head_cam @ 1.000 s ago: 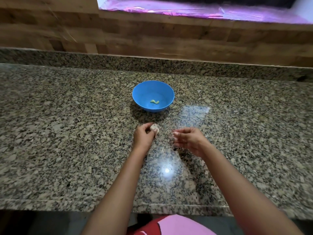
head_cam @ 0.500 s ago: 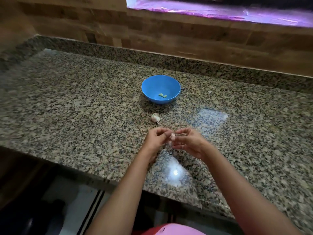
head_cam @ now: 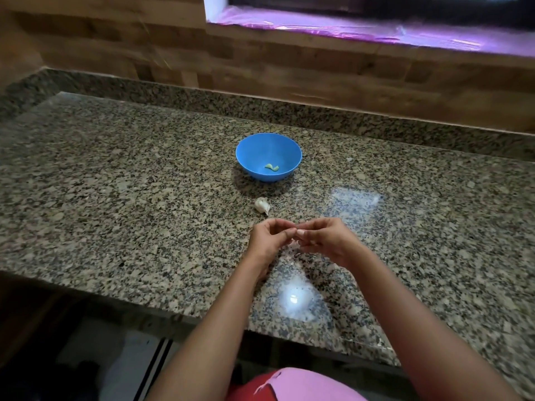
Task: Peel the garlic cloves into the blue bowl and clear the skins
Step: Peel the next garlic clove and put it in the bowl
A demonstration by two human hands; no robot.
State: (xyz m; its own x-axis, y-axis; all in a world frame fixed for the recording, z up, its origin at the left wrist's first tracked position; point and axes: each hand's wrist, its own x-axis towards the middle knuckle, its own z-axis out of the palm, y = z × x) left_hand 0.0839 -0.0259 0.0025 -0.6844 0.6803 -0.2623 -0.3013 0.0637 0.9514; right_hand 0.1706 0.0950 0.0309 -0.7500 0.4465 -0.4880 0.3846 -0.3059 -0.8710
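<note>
Granite worktop [head_cam: 144,212], toward front edge: left hand [head_cam: 266,240] & right hand [head_cam: 325,240] pinch a half-hidden clove [head_cam: 294,241]; a slip may drop it off.

— What sits on the speckled granite counter [head_cam: 115,198]?
— A round blue plastic bowl [head_cam: 249,153] with pale peeled garlic cloves [head_cam: 271,167] at its bottom. Just in front of it lies a white-skinned garlic piece [head_cam: 262,205].
— And the hands?
— The left hand [head_cam: 266,243] and right hand [head_cam: 325,241] meet fingertip to fingertip near that piece, pinching a small whitish bit [head_cam: 294,241] that the fingers mostly hide.
</note>
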